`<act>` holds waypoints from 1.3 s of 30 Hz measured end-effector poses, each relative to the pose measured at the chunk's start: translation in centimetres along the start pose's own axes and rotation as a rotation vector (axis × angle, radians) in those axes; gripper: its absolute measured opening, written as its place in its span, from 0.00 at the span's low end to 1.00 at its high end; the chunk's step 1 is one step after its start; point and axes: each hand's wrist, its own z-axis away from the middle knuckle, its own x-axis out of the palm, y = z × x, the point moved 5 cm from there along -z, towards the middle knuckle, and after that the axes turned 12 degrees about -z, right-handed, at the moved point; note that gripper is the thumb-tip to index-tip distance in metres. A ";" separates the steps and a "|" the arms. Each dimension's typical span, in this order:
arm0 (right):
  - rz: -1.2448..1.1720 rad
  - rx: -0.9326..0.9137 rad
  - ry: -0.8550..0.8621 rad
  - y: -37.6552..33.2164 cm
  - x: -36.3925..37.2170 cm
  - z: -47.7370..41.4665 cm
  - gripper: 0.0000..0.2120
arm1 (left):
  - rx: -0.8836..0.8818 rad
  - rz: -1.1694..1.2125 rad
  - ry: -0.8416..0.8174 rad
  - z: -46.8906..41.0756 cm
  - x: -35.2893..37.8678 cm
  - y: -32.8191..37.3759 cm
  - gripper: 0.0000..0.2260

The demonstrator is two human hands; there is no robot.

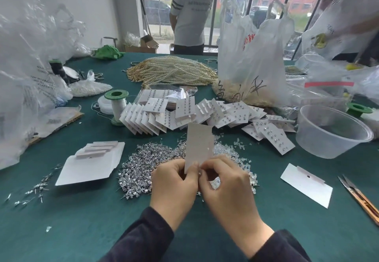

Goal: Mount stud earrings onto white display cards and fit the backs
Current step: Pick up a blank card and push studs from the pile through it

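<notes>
My left hand (pixel 173 181) grips the lower edge of a display card (pixel 198 144), held upright with its grey back toward me. My right hand (pixel 223 183) pinches at the card's bottom right corner; what sits between its fingertips is too small to tell. Under both hands lies a heap of silver stud earrings (pixel 139 167), and to its right a scatter of clear earring backs (pixel 231 155). A stack of blank white cards (pixel 90 165) rests to the left. Finished cards with studs (pixel 184 114) fan out behind.
A clear plastic tub (pixel 330 132) stands at the right, a loose white card (pixel 306 184) and scissors (pixel 359 196) in front of it. Pearl strands (pixel 172 70), plastic bags (pixel 252 56) and a thread spool (pixel 117 105) crowd the back. Someone stands beyond the table (pixel 41 231).
</notes>
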 end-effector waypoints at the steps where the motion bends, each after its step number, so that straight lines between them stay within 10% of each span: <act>1: -0.001 -0.003 0.001 0.0 0.0 0.0 0.03 | 0.020 -0.016 0.009 0.0 -0.1 0.2 0.13; 8: -0.009 -0.013 -0.029 0.3 -0.1 0.0 0.04 | 0.048 -0.040 -0.027 0.1 0.2 0.1 0.13; 14: -0.022 -0.034 0.022 0.5 -3.1 -1.5 0.05 | -0.185 0.439 -0.642 -0.6 0.9 0.1 0.16; 20: -0.554 0.358 0.099 2.7 -4.0 -1.9 0.09 | 0.283 -0.739 -0.203 -2.5 -1.8 -1.6 0.17; 27: -1.220 0.904 0.043 3.9 -2.5 -1.0 0.17 | 0.264 -0.620 -0.115 -2.6 -1.3 -1.0 0.06; 39: -1.233 0.999 -0.013 4.4 -1.2 -0.4 0.12 | 0.379 -0.379 -0.048 -1.8 -1.8 1.6 0.14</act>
